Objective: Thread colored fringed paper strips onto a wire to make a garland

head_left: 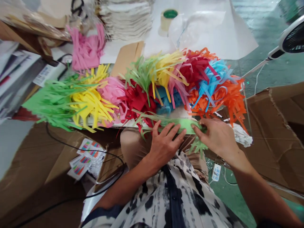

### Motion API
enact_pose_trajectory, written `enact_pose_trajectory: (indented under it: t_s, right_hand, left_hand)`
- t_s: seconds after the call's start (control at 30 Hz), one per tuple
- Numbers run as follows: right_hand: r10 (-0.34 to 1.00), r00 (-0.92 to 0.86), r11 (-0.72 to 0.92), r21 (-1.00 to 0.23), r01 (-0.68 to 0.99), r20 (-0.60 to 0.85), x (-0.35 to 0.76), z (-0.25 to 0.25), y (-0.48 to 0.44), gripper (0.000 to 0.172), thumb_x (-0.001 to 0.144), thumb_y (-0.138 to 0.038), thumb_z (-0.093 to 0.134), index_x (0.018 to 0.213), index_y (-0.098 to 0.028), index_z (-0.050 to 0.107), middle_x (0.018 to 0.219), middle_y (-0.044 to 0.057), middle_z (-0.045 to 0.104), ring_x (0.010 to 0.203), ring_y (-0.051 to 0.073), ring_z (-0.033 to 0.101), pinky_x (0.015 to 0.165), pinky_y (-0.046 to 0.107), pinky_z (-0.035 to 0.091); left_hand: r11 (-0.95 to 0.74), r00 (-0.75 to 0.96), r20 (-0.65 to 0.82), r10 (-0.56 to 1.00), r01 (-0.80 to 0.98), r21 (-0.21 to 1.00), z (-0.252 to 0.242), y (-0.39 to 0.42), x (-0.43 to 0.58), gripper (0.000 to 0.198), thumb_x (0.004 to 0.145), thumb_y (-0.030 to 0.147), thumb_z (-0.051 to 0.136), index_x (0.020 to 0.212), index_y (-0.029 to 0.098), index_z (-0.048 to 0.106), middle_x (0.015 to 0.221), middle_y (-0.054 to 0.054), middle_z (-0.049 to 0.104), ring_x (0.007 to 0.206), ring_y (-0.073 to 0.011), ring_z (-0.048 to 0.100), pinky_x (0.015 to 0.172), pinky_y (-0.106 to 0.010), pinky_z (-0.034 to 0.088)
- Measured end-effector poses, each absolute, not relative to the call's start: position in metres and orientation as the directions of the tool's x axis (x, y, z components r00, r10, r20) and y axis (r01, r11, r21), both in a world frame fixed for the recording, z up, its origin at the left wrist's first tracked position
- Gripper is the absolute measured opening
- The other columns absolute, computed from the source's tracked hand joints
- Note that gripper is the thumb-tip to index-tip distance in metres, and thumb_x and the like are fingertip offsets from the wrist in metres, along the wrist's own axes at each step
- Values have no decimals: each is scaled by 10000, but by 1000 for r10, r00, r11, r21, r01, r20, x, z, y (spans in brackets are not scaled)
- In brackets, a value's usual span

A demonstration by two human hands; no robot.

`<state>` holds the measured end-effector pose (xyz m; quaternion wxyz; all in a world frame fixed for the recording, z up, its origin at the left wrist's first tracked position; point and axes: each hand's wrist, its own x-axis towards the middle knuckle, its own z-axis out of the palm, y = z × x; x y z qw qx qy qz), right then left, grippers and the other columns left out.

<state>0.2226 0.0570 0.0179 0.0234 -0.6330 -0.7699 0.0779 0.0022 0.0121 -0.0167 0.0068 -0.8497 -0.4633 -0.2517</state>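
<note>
A light green fringed paper tassel (186, 125) lies across the table's front edge, close to my body. My left hand (166, 138) rests on its left part with the fingers spread and laid over it. My right hand (215, 134) pinches the right end between thumb and fingers, and cut strips hang below it. Just behind lie heaps of fringed tissue paper: green (57, 99), yellow (89, 101), pink (112, 90), dark red (139, 101), blue (217, 76) and orange (234, 95).
A pink tassel bundle (87, 47) and a tape roll (168, 20) lie farther back. Stacked white strips (125, 19) are at the far edge. Cardboard boxes (275, 117) flank the table. A black cable (95, 148) loops on the left, and a small fan (293, 36) stands right.
</note>
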Motion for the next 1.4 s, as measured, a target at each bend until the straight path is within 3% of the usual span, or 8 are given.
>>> enact_pose_trajectory:
  t_s: [0.27, 0.37, 0.47, 0.57, 0.87, 1.13, 1.33, 1.4]
  right_hand:
    - [990, -143, 144, -75, 987, 11, 234, 25, 57, 317, 1007, -433, 573, 857, -203, 729, 850, 107, 786, 828, 293, 685, 682, 366, 323]
    - [984, -143, 146, -18, 989, 103, 239, 31, 52, 242, 979, -385, 607, 986, -185, 744, 964, 129, 801, 907, 322, 693, 737, 391, 368]
    - [932, -278, 288, -11, 958, 232, 235, 34, 39, 302, 971, -251, 583, 1217, -192, 747, 1261, 137, 793, 1150, 350, 686, 895, 456, 405]
    - [837, -486, 510, -34, 860, 251, 225, 27, 25, 392, 979, -168, 578, 1338, -221, 727, 1443, 80, 740, 1335, 317, 641, 1064, 487, 371]
    - [822, -472, 510, -43, 859, 319, 220, -7, 9, 257, 1059, -305, 653, 1275, -238, 777, 1345, 48, 791, 1301, 252, 708, 1108, 446, 367]
    - [744, -521, 566, 20, 824, 419, 227, -7, 10, 203, 1037, -214, 685, 1218, -265, 761, 1262, -12, 826, 1251, 224, 726, 1151, 449, 366]
    - [796, -453, 501, -17, 865, 401, 233, -5, 0, 36, 997, -283, 736, 1007, -258, 760, 1178, -16, 846, 1190, 258, 737, 1185, 486, 334]
    - [823, -417, 466, -38, 884, 386, 234, -4, 0, 101, 988, -339, 741, 996, -240, 751, 1125, 11, 850, 1184, 279, 730, 1200, 507, 323]
  left_hand:
    - [-552, 445, 375, 814, 792, 259, -15, 11, -2, 276, 1058, 292, 671, 1324, 320, 742, 1396, -49, 768, 1309, -246, 681, 1271, -580, 257]
    - [-552, 441, 375, 815, 789, 271, -14, 12, -2, 261, 1060, 297, 667, 1306, 321, 752, 1386, -51, 770, 1301, -240, 683, 1271, -577, 259]
    - [-558, 446, 379, 811, 784, 272, -12, 13, -2, 249, 1071, 306, 649, 1295, 321, 756, 1371, -47, 777, 1295, -236, 686, 1272, -581, 260]
    - [-561, 448, 381, 809, 783, 269, -10, 14, -1, 234, 1078, 312, 636, 1274, 313, 763, 1376, -47, 776, 1298, -242, 690, 1271, -590, 271]
    - [-585, 456, 414, 787, 764, 271, -18, 16, 0, 245, 1070, 261, 655, 1283, 308, 765, 1356, -41, 793, 1330, -225, 700, 1359, -609, 175]
    - [-592, 443, 462, 768, 767, 249, -24, 17, 0, 193, 1048, 245, 683, 1190, 310, 797, 1335, -16, 803, 1300, -232, 721, 1371, -629, 168]
    - [-593, 447, 447, 775, 758, 271, -23, 18, -1, 199, 1048, 236, 676, 1182, 311, 804, 1339, -21, 801, 1325, -249, 711, 1380, -676, 125]
    - [-593, 452, 433, 780, 755, 279, -21, 18, -1, 196, 1052, 248, 672, 1178, 315, 806, 1340, -23, 800, 1330, -253, 708, 1378, -692, 109]
